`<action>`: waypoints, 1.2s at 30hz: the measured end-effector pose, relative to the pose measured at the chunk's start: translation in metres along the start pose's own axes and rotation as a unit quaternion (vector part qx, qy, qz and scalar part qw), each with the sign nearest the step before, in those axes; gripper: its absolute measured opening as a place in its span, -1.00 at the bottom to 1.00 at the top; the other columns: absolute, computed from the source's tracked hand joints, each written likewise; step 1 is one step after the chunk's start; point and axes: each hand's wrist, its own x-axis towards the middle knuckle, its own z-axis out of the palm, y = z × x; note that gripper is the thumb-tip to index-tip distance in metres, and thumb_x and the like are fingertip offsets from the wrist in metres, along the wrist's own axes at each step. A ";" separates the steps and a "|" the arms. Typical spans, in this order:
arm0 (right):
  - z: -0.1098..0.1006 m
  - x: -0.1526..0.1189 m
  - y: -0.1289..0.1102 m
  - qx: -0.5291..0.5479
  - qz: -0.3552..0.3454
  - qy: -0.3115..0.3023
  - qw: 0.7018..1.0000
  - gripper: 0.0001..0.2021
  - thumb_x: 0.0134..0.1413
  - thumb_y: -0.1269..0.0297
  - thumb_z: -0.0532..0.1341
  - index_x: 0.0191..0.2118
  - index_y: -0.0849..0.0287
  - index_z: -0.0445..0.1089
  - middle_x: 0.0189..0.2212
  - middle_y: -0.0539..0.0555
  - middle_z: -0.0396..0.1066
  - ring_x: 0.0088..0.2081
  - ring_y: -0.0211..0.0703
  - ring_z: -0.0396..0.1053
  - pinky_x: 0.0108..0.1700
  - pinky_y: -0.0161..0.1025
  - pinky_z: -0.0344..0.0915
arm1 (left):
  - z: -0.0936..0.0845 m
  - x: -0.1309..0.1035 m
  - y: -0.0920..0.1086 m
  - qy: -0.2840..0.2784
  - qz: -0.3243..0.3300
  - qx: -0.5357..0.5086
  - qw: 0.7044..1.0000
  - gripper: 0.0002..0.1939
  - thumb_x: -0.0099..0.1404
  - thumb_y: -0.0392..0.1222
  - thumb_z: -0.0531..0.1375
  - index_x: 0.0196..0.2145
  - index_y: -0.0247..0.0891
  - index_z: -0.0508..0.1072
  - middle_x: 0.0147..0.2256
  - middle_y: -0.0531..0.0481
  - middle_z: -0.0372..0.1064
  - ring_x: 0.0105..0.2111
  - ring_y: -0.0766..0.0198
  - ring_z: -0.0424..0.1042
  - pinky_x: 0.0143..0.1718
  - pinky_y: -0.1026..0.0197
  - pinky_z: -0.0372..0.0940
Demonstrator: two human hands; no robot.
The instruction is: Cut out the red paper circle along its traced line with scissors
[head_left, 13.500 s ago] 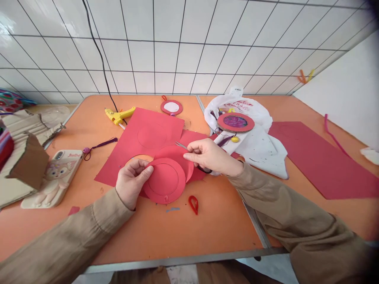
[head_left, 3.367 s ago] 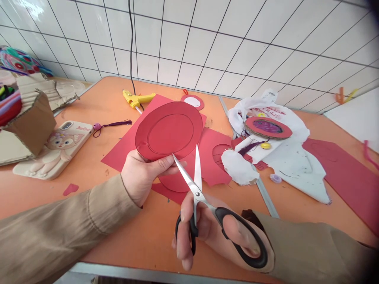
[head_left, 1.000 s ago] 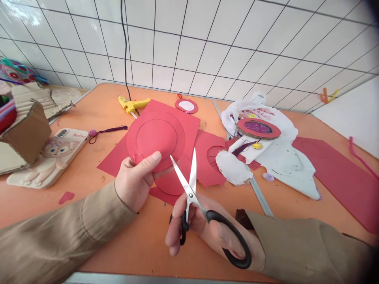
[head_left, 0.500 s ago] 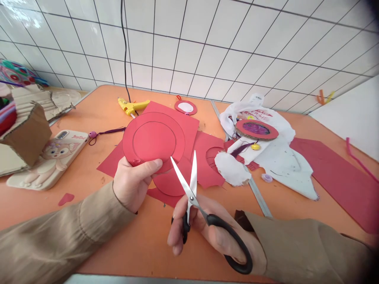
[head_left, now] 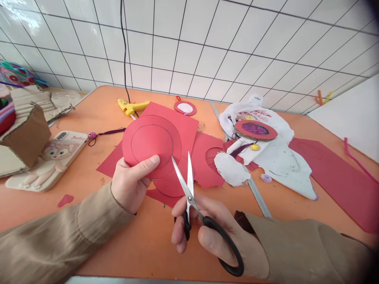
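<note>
Red paper disc [head_left: 152, 136] is being pinched shut-fingered over the desk [head_left: 154, 252] by the left hand [head_left: 128, 182]; part-open scissors [head_left: 190, 198] are being held in the right hand's [head_left: 226, 219] closed grip, one tip right by its inner ring. Ideally paper's being turned, thumb being tucked clear.

Left of the left hand [head_left: 128, 183], there's a cartoon-cased phone [head_left: 49, 161], corrugated cardboard [head_left: 28, 126] right beside it, a purple tassel [head_left: 114, 130] near its top corner! Past that hand, a yellow hot-glue gun [head_left: 134, 107]; beyond the right hand [head_left: 225, 221], a crumpled white plastic bag [head_left: 284, 136].
</note>
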 end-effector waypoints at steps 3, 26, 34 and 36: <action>0.001 0.000 0.001 0.004 0.014 0.010 1.000 -0.57 0.09 -0.05 0.23 -0.11 0.20 0.24 -0.36 0.11 0.38 -0.38 -0.25 0.38 -0.23 -0.19 0.31 | 0.000 -0.001 -0.001 -0.006 0.004 -0.007 1.000 -0.65 -0.02 -0.32 0.40 -0.21 -0.24 0.58 -0.35 -0.05 0.59 -0.26 0.08 0.55 -0.18 0.13 0.44; 0.007 0.005 -0.012 -0.048 0.142 0.091 0.985 -0.54 -0.01 -0.08 0.24 -0.21 0.23 0.19 -0.59 -0.04 0.33 -0.60 -0.38 0.28 -0.46 -0.38 0.23 | 0.000 0.001 -0.001 0.001 0.006 -0.003 1.000 -0.56 -0.03 -0.35 0.40 -0.12 -0.21 0.56 -0.34 -0.02 0.59 -0.28 0.13 0.55 -0.18 0.15 0.42; 0.007 0.005 -0.016 -0.051 0.169 0.094 0.980 -0.48 -0.08 -0.16 0.23 -0.23 0.23 0.18 -0.64 -0.07 0.30 -0.65 -0.40 0.24 -0.54 -0.43 0.18 | -0.002 0.001 0.000 -0.007 0.003 -0.011 1.000 -0.51 0.00 -0.37 0.39 -0.07 -0.19 0.53 -0.35 0.02 0.59 -0.29 0.18 0.54 -0.22 0.21 0.43; 0.007 0.006 -0.016 -0.050 0.171 0.099 0.979 -0.45 -0.10 -0.19 0.24 -0.24 0.23 0.18 -0.65 -0.08 0.29 -0.66 -0.41 0.23 -0.56 -0.45 0.17 | -0.002 0.001 0.000 -0.006 0.006 -0.007 1.000 -0.50 -0.01 -0.36 0.39 -0.05 -0.19 0.53 -0.35 0.01 0.59 -0.30 0.17 0.54 -0.23 0.21 0.43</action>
